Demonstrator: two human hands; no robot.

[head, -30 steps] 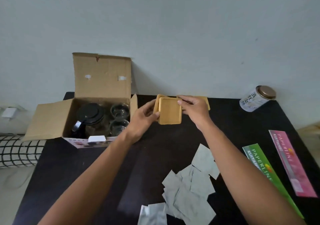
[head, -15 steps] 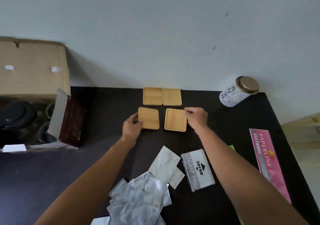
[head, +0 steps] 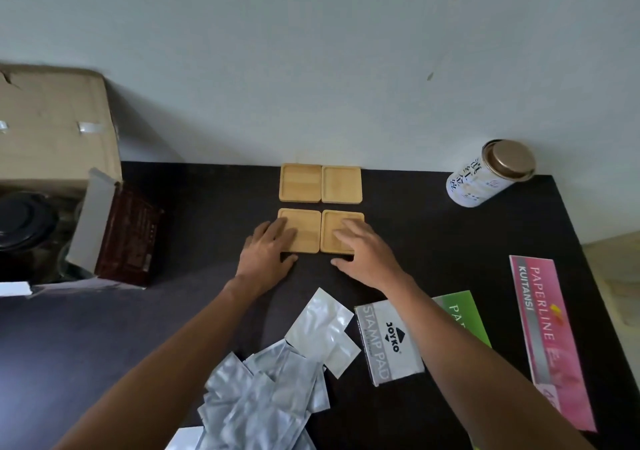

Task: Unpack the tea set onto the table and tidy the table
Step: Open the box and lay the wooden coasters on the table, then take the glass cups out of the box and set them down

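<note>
- Left hand and right hand lie flat, fingers spread, on the two near square wooden coasters, at the black desk's back
- A push could bump the far coasters crooked
- The open cardboard box with glass things sits left; an elbow might knock it

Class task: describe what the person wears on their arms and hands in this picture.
Nothing is worn. The left hand and the right hand are bare, with no gloves, rings, watch or bracelets to be seen. Both forearms are uncovered to the frame's lower edge; no sleeve shows.
</note>
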